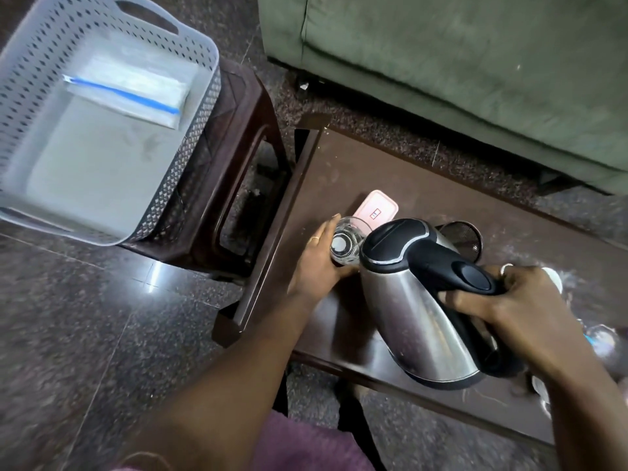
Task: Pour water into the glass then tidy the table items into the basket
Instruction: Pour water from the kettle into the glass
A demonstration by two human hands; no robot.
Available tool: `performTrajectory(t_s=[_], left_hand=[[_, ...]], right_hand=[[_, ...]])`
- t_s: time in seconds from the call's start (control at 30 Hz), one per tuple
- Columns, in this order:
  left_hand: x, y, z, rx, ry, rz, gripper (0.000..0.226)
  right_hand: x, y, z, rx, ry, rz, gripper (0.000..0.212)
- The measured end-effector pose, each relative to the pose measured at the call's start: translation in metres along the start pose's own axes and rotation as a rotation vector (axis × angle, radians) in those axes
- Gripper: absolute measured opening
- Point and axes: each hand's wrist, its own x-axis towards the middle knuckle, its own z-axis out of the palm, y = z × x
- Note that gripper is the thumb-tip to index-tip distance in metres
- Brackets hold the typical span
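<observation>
A steel electric kettle (418, 311) with a black lid and handle is tilted left, its spout against a clear glass (345, 244). My right hand (503, 304) grips the kettle's black handle. My left hand (319, 263) is wrapped around the glass, which stands on the dark brown table (390, 171). A pale grey perforated basket (98, 144) sits at the upper left on a brown stool (244, 130), with a zip bag (132, 91) with a blue stripe inside. Whether water is flowing cannot be seen.
A pink-lidded box (377, 209) lies just behind the glass. A dark round mesh holder (465, 239) stands behind the kettle. White items (552, 277) show at the table's right edge past my right hand. A green sofa (458, 62) runs along the far side.
</observation>
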Motion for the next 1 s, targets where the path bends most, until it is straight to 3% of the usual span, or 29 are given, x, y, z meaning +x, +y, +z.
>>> performTrajectory(t_s=[0.37, 1.0], left_hand=[[0.001, -0.001, -0.003, 0.043, 0.009, 0.034, 0.097], [0.001, -0.003, 0.001, 0.052, 0.049, 0.030, 0.094]], right_hand=[[0.007, -0.008, 0.012, -0.105, 0.011, 0.088, 0.018], [0.011, -0.009, 0.007, -0.173, -0.081, 0.078, 0.020]])
